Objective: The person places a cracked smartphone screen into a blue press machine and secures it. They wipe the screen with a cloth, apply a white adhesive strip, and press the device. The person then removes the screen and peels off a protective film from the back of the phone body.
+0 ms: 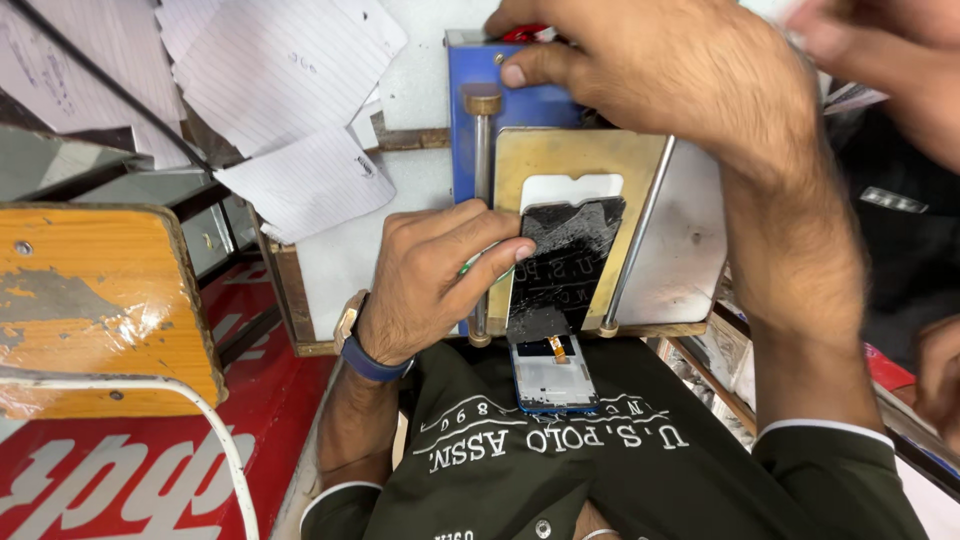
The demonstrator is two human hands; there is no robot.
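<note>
Dark green shirt fabric (620,470) fills the bottom of the view, and just above it a phone body (555,378) with a blue rim lies open-faced, a small orange flex strip at its top edge. A cracked black screen panel (565,262) rises from it, leaning on the brass-coloured plate (560,160) of a blue machine (470,110) that stands on the tabletop (340,250) between two steel guide rods. The left hand (435,280), a watch at its wrist, has its fingers (490,245) curled against the panel's left edge, thumb pressed to the glass, with something thin and green between them; whether they pinch the panel itself I cannot tell. The right hand (660,70) rests closed over the machine's top, thumb on the blue casing. The panel looks light, thin and very fragile: already shattered, likely sharp, apt to flex and shed splinters. It is best held by its long side edges, low near the flex strip, never by the cracked middle.
</note>
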